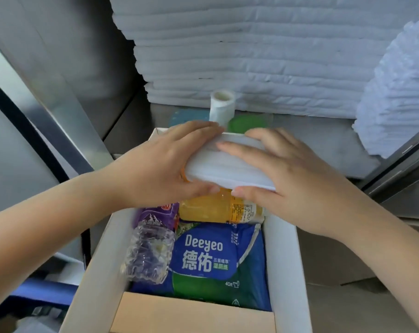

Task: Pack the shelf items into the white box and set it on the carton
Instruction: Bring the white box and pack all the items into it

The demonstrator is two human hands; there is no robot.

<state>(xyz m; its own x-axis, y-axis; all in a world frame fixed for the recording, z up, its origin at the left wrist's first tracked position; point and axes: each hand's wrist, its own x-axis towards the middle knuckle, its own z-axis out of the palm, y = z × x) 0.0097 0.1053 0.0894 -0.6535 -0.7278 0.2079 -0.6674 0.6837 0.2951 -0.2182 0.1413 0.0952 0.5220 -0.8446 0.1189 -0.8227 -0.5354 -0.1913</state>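
Observation:
The white box (286,255) stands open in front of me. Inside lie a blue Deeyeo wipes pack (218,265), a clear water bottle with a purple label (151,248) and an orange drink bottle (215,210). Over the far half of the box I hold a flat white pack (225,169) between both hands. My left hand (165,164) grips its left end, thumb below and fingers over the top. My right hand (283,174) grips its right side, fingers spread across the top.
A steel shelf (323,140) lies behind the box with a white paper roll (221,104), a green lid (248,123) and a blue round object (187,117). Stacked white sheets (251,51) fill the back; crumpled white plastic (400,92) sits at right.

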